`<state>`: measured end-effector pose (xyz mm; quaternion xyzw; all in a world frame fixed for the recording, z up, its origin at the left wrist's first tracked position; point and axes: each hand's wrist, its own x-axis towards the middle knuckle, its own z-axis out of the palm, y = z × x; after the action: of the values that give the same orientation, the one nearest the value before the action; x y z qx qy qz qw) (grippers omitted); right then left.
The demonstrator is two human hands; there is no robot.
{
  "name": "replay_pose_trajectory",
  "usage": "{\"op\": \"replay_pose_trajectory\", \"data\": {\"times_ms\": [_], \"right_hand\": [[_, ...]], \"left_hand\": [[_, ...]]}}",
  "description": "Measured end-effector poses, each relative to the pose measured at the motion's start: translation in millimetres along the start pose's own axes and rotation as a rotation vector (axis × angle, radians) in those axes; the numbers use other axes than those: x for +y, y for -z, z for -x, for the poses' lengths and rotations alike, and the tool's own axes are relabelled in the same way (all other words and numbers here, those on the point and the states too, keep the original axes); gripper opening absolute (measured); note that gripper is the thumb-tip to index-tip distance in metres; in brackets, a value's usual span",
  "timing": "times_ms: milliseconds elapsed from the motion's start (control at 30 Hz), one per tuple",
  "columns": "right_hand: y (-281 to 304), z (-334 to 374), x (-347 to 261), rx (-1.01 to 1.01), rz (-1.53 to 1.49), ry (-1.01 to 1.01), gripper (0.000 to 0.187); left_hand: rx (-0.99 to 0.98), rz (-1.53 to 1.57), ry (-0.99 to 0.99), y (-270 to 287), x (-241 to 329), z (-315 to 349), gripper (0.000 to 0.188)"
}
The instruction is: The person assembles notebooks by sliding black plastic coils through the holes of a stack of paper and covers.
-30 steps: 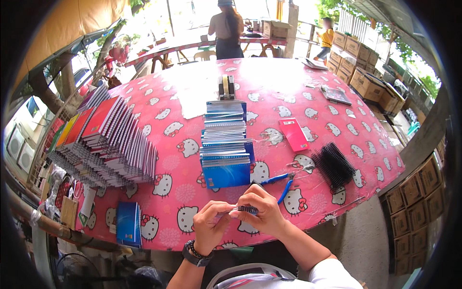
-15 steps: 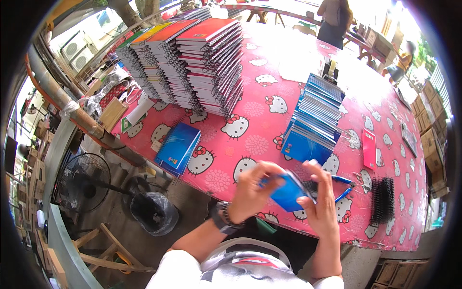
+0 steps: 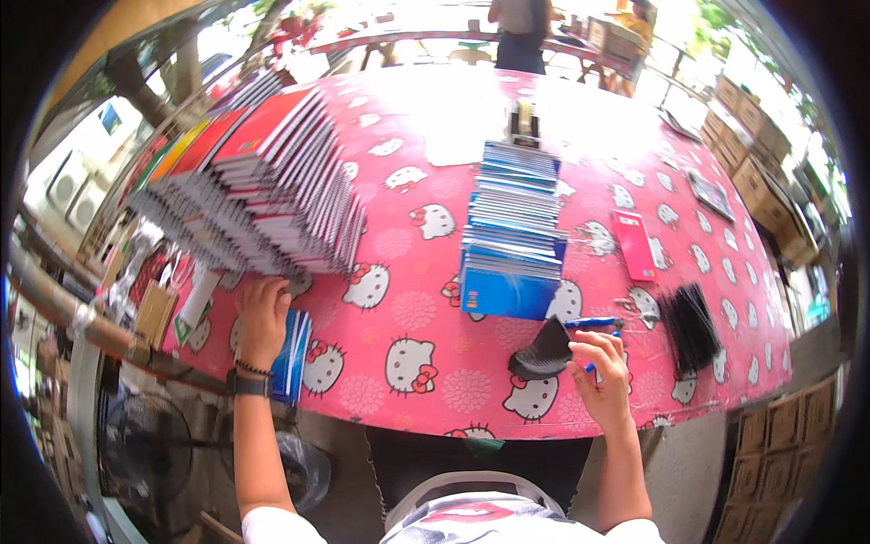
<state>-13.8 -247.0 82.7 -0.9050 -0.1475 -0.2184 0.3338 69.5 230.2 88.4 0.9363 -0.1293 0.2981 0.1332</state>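
Observation:
My left hand [image 3: 261, 322] rests over the upper left side of a small pile of blue notebooks [image 3: 292, 358] at the table's near left edge. Its fingers lie along the pile's top, partly hiding it. My right hand [image 3: 603, 374] is low over a blue-handled tool [image 3: 591, 323], like pliers, with thumb and fingers apart. A bit of blue handle shows between them, and no firm grip is visible. Left of those fingers lies a curved dark bundle [image 3: 544, 352], its kind unclear. Beyond it a long row of blue notebooks [image 3: 512, 292] leans back.
Tall stacks of spiral notebooks [image 3: 263, 136] with red, orange, yellow and green covers stand at left. Black spiral coils [image 3: 691, 328] and a pink booklet [image 3: 636, 245] lie at right. A tape dispenser [image 3: 524, 124] sits behind the blue row. A fan [image 3: 149, 444] stands below left.
My left hand has moved left to the small blue pile, and the blue notebook is no longer between my hands. My right hand has lowered toward the blue-handled tool. The view has shifted.

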Motion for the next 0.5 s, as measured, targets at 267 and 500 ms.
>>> {"op": "replay_pose_trajectory", "data": {"times_ms": [267, 500], "right_hand": [[15, -12, 63, 0.191, 0.124, -0.139, 0.017], [85, 1, 148, 0.299, 0.742, -0.499, 0.036]], "left_hand": [[0.099, 0.233, -0.537, -82, 194, -64, 0.026], [0.037, 0.327, -0.467, -128, 220, -86, 0.032]]}}
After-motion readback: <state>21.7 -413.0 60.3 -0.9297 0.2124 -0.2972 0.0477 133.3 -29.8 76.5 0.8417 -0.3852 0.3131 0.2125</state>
